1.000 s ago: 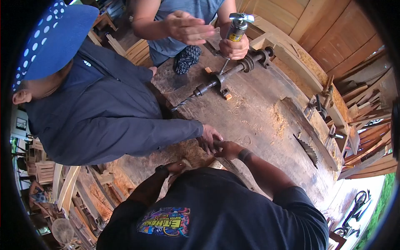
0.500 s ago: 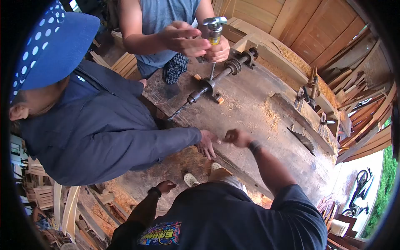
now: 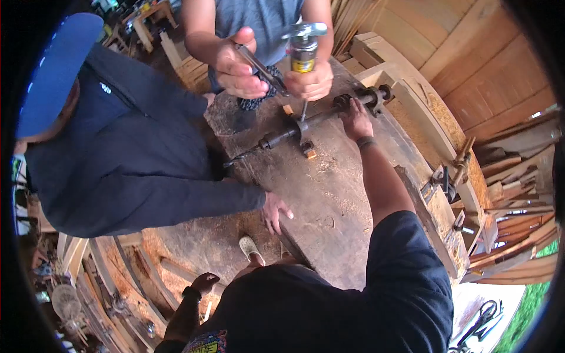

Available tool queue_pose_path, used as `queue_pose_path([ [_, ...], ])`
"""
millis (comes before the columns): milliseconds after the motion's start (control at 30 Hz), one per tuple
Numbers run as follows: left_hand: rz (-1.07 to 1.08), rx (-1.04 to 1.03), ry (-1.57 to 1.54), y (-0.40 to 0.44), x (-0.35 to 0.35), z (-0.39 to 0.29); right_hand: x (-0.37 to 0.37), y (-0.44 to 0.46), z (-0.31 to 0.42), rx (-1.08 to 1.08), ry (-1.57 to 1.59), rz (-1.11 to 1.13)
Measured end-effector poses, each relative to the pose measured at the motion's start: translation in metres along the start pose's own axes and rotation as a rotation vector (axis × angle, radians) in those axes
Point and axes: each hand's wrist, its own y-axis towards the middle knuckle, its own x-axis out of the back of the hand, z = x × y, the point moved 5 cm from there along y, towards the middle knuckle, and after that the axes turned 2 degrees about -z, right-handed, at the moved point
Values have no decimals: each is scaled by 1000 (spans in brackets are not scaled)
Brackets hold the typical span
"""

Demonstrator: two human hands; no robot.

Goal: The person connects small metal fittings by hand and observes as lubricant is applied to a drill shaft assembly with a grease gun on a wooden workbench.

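My right hand (image 3: 356, 122), with a dark band at the wrist, reaches across the workbench (image 3: 329, 217). Its fingers close over the metal spindle shaft (image 3: 321, 117) beside the pulley (image 3: 341, 102). A drill bit (image 3: 240, 156) sticks out of the shaft's near-left end. My left hand (image 3: 205, 283) hangs low beside my body, fingers loosely curled and nothing visible in them. Opposite me, a person in a grey shirt grips a chrome-headed tool (image 3: 303, 59) with a yellow label. Its thin stem meets the bearing block (image 3: 303, 132). That person's other hand holds a metal bar (image 3: 259, 67).
Another person in a dark jacket (image 3: 135, 165) stands at the left, one hand (image 3: 275, 212) on the bench edge. A wooden fence board (image 3: 432, 217) and a clamp (image 3: 453, 188) are on the right. Sawdust and wood strips (image 3: 106, 276) cover the floor at lower left.
My right hand has moved from near the bench's front edge up to the shaft. The person opposite now shows a metal bar in one hand. My view has shifted.
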Motion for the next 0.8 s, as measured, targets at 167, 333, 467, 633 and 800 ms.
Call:
queue_pose_path([
  [167, 0, 137, -105, -36, -41, -4, 1, 31, 5, 65, -13, 32],
  [333, 58, 38, 25, -38, -54, 3, -18, 69, 12, 226, -238, 34],
  [467, -115, 54, -153, -61, -26, -42, 17, 66, 37, 102, -183, 32],
  [633, -109, 35, -120, -57, -25, -42, 19, 45, 23, 196, -35, 52],
  [800, -98, 34, -85, -55, -43, -29, 17, 5, 23, 103, -103, 12],
])
